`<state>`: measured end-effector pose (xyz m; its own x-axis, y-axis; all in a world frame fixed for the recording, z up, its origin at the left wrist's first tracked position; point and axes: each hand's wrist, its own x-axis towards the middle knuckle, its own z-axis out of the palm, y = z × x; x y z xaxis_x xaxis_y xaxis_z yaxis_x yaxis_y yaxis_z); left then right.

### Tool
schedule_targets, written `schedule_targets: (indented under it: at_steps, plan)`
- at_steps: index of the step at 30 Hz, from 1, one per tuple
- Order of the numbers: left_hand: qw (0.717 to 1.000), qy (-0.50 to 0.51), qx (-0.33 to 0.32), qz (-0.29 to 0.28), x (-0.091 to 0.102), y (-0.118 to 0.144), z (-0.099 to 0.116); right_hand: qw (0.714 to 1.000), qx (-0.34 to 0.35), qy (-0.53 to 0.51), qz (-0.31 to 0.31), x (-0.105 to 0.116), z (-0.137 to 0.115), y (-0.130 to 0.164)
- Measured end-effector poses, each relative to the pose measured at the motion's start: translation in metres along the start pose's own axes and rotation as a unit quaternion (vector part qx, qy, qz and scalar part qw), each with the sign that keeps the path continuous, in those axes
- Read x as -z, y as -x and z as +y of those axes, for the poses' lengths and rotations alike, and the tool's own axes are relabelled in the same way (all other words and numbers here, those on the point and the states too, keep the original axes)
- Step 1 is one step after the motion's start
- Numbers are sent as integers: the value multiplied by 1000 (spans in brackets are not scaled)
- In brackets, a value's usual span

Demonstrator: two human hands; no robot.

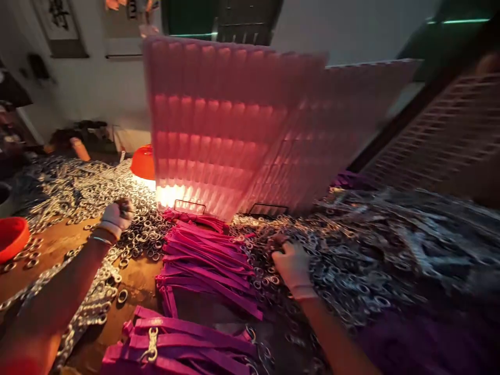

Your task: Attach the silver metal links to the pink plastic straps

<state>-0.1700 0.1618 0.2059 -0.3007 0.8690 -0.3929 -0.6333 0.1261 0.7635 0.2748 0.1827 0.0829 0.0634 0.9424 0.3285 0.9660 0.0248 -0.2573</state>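
Reaching into the piles, both hands wear pale gloves. The left hand (pixel 116 214) is curled shut near the far left part of the desk (pixel 58 237), in a heap of metal rings (pixel 144 229). It looks closed on some rings, but I cannot see inside the fist. The right hand (pixel 292 265) lies flat with fingers together on a big heap of rings and clips (pixel 371 245) at the right side of the desk.

Each ring is small, hard and light, and probably a bit slippery. A pinch between thumb and finger should pick one up. The heap would be heavy all together, and the rings may hook on each other.

Between the hands lies a stack of pink straps (pixel 207 255). More straps (pixel 175 344) lie at the near edge, one with a metal clip (pixel 150 346). Straps are soft and floppy, so grab one by its end or its clip.

Counting: two strap stacks, too many rings to count, two red bowls (pixel 144 161) (pixel 11 237), and two ribbed pink boards (pixel 234 120) standing at the far edge.
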Motion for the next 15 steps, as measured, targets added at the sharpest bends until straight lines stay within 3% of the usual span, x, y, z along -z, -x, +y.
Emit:
schedule_targets:
  at_steps: [2,4,6,8,9,12,15]
  plan:
    - [998,28,58,-12,-3,15,-36,993,7,-111,43,3,-3,6]
    - [992,52,108,-46,-13,40,-71,949,9,-314,28,8,-17,22]
    - [984,74,143,-81,-24,72,-101,862,3,-501,-74,15,-43,49]
    - [974,99,170,-114,-30,104,-123,782,-13,-592,-193,24,-72,80]
    - [966,124,186,-132,-31,117,-131,761,-15,-611,-219,29,-87,94]
    - [935,215,222,-172,-27,143,-152,753,5,-610,-247,44,-117,127]
    - [919,256,235,-186,-21,154,-168,796,58,-570,-197,55,-130,145]
